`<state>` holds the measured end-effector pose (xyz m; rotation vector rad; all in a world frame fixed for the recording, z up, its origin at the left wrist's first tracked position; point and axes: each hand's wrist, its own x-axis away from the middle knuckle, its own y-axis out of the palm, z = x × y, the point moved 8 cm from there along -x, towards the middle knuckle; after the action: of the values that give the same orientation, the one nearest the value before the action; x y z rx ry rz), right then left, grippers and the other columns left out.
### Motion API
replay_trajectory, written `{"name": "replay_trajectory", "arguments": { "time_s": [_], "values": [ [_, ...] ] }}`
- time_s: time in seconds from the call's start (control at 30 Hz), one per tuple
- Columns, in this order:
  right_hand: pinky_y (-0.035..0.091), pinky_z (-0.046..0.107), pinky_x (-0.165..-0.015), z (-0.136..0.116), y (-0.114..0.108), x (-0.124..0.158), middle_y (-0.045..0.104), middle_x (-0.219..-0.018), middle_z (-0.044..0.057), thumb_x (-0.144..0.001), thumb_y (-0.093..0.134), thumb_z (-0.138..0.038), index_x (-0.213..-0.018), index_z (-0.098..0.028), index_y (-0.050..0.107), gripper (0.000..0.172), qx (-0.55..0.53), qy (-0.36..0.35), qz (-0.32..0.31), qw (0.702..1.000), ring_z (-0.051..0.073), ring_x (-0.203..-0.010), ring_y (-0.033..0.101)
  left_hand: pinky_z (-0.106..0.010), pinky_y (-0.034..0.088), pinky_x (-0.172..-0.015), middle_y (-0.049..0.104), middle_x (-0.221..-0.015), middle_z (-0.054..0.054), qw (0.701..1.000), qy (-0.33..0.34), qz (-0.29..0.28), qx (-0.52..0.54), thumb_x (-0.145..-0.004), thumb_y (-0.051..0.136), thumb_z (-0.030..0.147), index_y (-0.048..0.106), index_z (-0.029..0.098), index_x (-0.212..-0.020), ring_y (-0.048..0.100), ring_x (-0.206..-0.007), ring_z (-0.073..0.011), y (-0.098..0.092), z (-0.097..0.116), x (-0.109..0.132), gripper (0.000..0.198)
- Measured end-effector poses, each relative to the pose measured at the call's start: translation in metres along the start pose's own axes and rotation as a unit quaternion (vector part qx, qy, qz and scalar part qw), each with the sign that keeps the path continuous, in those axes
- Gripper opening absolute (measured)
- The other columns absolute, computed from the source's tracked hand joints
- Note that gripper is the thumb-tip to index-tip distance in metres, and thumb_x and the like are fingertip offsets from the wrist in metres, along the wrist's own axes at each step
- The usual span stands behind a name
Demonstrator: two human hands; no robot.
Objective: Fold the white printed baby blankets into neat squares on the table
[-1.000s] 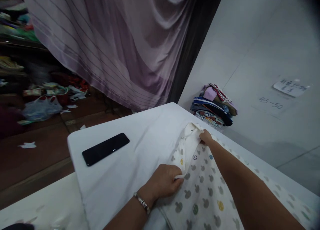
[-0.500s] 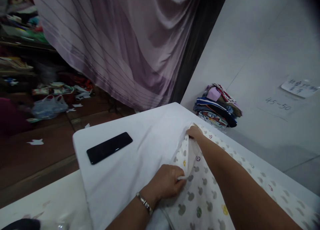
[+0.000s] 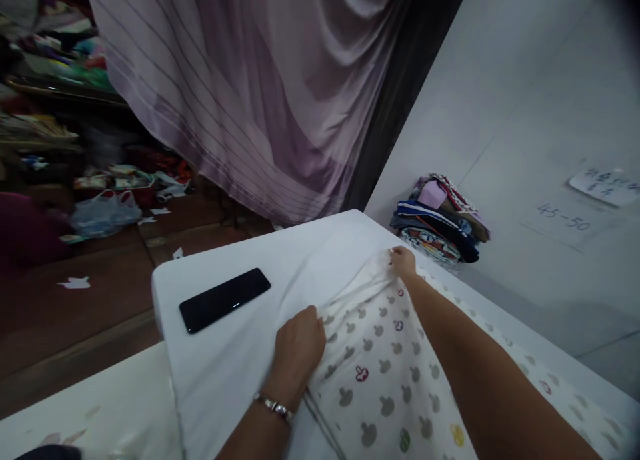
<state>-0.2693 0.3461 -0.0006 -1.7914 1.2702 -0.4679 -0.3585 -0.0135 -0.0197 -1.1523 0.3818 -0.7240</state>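
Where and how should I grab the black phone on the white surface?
Pinch the phone by its two long edges near mid-length, coming from above with your left hand, which is nearer but grips the patterned cloth. It lies flat and narrow, with both edges uncovered, so that hold should suit.

Phone [image 3: 225, 300] on tabletop [image 3: 220, 373], left of cloth [image 3: 376, 390], clothes pile [image 3: 437, 221] behind right, curtain [image 3: 240, 93] beyond.

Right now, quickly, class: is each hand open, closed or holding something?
Left hand: closed, holding the patterned cloth by its edge.
Right hand: closed, holding the same cloth farther from the wearer.
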Motion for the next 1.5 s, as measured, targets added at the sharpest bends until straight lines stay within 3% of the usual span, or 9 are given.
{"name": "replay_trajectory", "arguments": {
  "time_s": [0.13,0.27,0.43,0.6,0.87,1.13,1.23,1.33,1.5],
  "values": [
    [0.046,0.035,-0.083,0.025,-0.031,-0.003,0.066,-0.11,0.019,-0.086,0.049,-0.043,-0.109,-0.011,0.064,0.042,0.08,0.057,0.015,0.995,0.03,-0.107,0.059,-0.032,0.041,-0.071,0.067,-0.089,-0.007,1.0,-0.027,-0.006,0.01,-0.091,0.035,0.023,0.055,0.019,-0.092,0.064,-0.088,-0.0217,-0.005,-0.006,0.002,0.02],
    [0.047,0.034,-0.075,0.024,-0.019,-0.004,0.069,-0.097,0.02,-0.084,0.046,-0.06,-0.106,-0.008,0.062,0.058,0.113,0.074,-0.018,0.991,0.03,-0.095,0.063,-0.031,0.04,-0.071,0.068,-0.089,-0.007,0.999,-0.033,-0.021,0.017,-0.089,0.037,0.022,0.053,0.019,-0.093,0.064,-0.088,-0.022,-0.005,-0.007,0.001,0.016],
    [0.046,0.034,-0.08,-0.001,0.017,0.0,0.065,-0.111,0.018,-0.087,0.045,-0.05,-0.124,-0.009,0.053,0.055,0.14,0.035,-0.048,0.988,0.028,-0.102,0.061,-0.031,0.039,-0.072,0.069,-0.092,-0.007,0.998,-0.044,-0.027,0.018,-0.087,0.038,0.017,0.051,0.02,-0.092,0.064,-0.091,-0.0211,-0.007,-0.007,0.001,0.014],
    [0.039,0.029,-0.093,-0.018,0.043,0.012,0.058,-0.127,0.014,-0.084,0.052,-0.037,-0.12,-0.015,0.06,0.043,0.173,-0.05,-0.089,0.98,0.025,-0.118,0.051,-0.03,0.037,-0.069,0.068,-0.089,-0.006,0.998,-0.05,-0.026,0.02,-0.086,0.039,0.016,0.05,0.02,-0.091,0.064,-0.089,-0.0205,-0.008,-0.011,-0.001,0.013],
    [0.03,0.03,-0.107,-0.008,0.045,0.022,0.042,-0.146,0.009,-0.089,0.044,-0.037,-0.137,-0.016,0.047,0.052,0.21,-0.093,-0.117,0.966,0.021,-0.134,0.036,-0.029,0.035,-0.064,0.068,-0.088,-0.004,0.997,-0.052,-0.006,0.053,-0.082,0.041,0.009,0.047,0.021,-0.086,0.063,-0.078,-0.0181,-0.011,-0.015,-0.002,0.014],
    [0.019,0.037,-0.112,0.018,0.02,0.014,0.028,-0.152,0.013,-0.095,0.027,-0.029,-0.142,-0.011,0.036,0.052,0.235,-0.064,-0.05,0.969,0.024,-0.141,0.018,-0.029,0.035,-0.065,0.067,-0.084,-0.004,0.998,-0.055,-0.021,0.039,-0.083,0.04,0.012,0.047,0.022,-0.09,0.062,-0.08,-0.0196,-0.009,-0.017,-0.001,0.014],
    [0.023,0.041,-0.11,0.031,0.028,0.014,0.031,-0.151,0.008,-0.094,0.03,-0.04,-0.141,-0.019,0.039,0.052,0.239,-0.057,-0.092,0.965,0.023,-0.14,0.023,-0.028,0.033,-0.063,0.067,-0.082,-0.004,0.997,-0.057,-0.019,0.042,-0.084,0.04,0.011,0.047,0.022,-0.09,0.061,-0.075,-0.0185,-0.01,-0.017,-0.001,0.015],
    [0.025,0.051,-0.107,0.04,0.035,0.015,0.032,-0.15,0.012,-0.092,0.031,-0.053,-0.139,-0.019,0.042,0.059,0.243,-0.027,-0.122,0.962,0.028,-0.138,0.027,-0.028,0.032,-0.061,0.066,-0.078,-0.002,0.997,-0.063,-0.014,0.05,-0.083,0.04,0.011,0.047,0.022,-0.089,0.06,-0.072,-0.018,-0.011,-0.019,-0.001,0.014],
    [0.017,0.054,-0.11,0.04,0.039,0.023,0.015,-0.156,0.014,-0.093,0.026,-0.053,-0.145,-0.015,0.032,0.064,0.244,-0.025,-0.109,0.963,0.03,-0.143,0.01,-0.027,0.031,-0.061,0.064,-0.074,-0.001,0.996,-0.069,-0.009,0.054,-0.082,0.043,0.014,0.046,0.023,-0.088,0.059,-0.072,-0.0176,-0.01,-0.021,-0.002,0.011]
  ]
}}
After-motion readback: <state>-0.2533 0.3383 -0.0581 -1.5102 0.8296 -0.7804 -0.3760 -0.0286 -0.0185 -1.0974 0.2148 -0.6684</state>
